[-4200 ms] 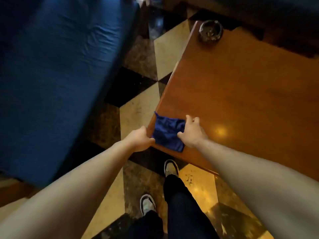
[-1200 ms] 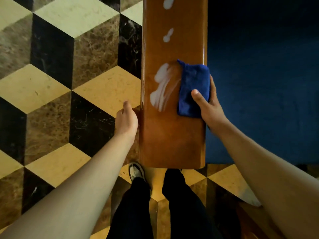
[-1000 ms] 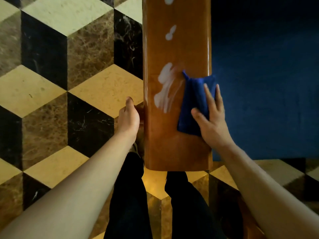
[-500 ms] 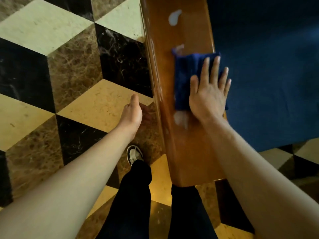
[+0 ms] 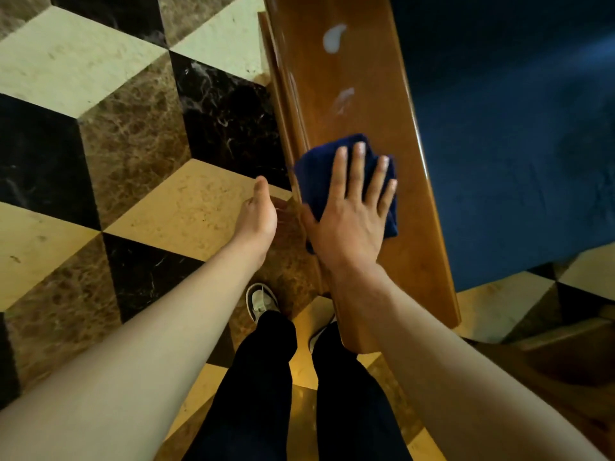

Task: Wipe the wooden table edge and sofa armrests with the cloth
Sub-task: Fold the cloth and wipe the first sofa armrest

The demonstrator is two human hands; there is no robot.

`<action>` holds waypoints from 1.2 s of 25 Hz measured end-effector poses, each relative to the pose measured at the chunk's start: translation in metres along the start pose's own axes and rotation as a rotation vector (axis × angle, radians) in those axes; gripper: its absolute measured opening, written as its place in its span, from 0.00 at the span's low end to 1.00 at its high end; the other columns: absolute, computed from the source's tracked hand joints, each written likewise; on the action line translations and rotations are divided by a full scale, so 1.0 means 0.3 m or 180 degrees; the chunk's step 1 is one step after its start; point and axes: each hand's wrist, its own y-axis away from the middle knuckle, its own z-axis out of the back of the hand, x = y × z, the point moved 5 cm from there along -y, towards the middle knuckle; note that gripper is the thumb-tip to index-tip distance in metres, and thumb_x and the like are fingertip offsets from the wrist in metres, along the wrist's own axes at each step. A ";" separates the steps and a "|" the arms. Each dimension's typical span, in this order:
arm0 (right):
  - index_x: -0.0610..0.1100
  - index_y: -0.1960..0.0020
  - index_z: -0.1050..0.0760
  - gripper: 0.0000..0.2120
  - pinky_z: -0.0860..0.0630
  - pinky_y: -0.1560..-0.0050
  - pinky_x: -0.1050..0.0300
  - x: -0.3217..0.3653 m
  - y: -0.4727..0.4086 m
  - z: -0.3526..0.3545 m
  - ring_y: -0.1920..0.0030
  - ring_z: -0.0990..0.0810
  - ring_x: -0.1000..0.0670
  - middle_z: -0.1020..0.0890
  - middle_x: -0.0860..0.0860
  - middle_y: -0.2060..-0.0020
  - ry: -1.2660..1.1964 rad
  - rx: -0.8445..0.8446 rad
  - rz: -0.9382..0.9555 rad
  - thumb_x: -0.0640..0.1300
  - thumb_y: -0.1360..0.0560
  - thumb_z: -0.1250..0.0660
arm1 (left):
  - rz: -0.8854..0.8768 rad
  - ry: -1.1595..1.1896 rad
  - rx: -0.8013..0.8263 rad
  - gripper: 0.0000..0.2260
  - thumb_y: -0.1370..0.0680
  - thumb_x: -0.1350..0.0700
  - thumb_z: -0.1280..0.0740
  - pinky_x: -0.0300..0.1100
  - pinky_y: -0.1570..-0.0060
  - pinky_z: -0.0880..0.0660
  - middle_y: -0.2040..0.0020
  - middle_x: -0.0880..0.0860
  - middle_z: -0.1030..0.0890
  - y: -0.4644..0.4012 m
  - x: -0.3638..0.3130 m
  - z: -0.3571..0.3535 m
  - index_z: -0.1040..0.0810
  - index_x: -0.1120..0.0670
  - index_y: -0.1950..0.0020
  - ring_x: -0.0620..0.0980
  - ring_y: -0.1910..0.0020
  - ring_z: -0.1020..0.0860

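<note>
Flatly, right hand (image 5: 351, 221) presses cloth (image 5: 319, 171), armrest (image 5: 392, 104)

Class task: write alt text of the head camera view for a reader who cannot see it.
A person's right hand presses a folded blue cloth flat on a sofa's wooden armrest, with two white smears further along it. The empty left hand hovers beside the armrest over a checkered marble floor.

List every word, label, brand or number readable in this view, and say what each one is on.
None: no readable text anywhere in the view.
The blue cloth under the right hand shows no tag or print.
The wooden armrest carries only white smears, no lettering.
The shoe shows no legible brand.
The left hand holds nothing.
</note>
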 end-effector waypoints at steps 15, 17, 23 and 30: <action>0.52 0.16 0.55 0.56 0.49 0.20 0.33 -0.309 0.074 0.027 0.18 0.53 0.33 0.51 0.46 0.15 -0.0232 0.0081 -0.0227 0.85 0.33 0.52 | 0.0361 0.0904 0.0403 0.34 0.18 0.33 0.51 0.62 0.37 0.24 0.39 0.63 0.16 0.094 0.106 -0.196 0.25 0.58 0.28 0.63 0.40 0.18; 0.53 0.17 0.52 0.57 0.34 0.27 0.34 -0.415 -0.015 0.032 0.24 0.35 0.32 0.39 0.42 0.19 -0.0567 0.0297 -0.0633 0.86 0.35 0.50 | 0.0307 0.1096 0.0367 0.34 0.18 0.33 0.49 0.59 0.44 0.20 0.46 0.63 0.14 0.094 0.111 -0.196 0.24 0.59 0.32 0.62 0.47 0.16; 0.51 0.36 0.26 0.38 0.25 0.53 0.56 -0.687 0.313 -0.001 0.45 0.18 0.48 0.17 0.51 0.44 -0.2397 0.0732 -0.1423 0.78 0.32 0.40 | 0.0089 0.1347 0.0137 0.32 0.18 0.34 0.47 0.63 0.32 0.26 0.36 0.63 0.19 0.191 0.187 -0.192 0.29 0.57 0.27 0.63 0.38 0.20; 0.47 0.17 0.64 0.62 0.57 0.20 0.37 -0.570 0.525 -0.056 0.18 0.59 0.34 0.58 0.41 0.17 -0.0951 0.0534 -0.0918 0.82 0.34 0.42 | 0.0164 0.1145 -0.0010 0.33 0.20 0.33 0.46 0.62 0.35 0.25 0.36 0.62 0.18 0.279 0.225 -0.202 0.27 0.56 0.27 0.61 0.40 0.18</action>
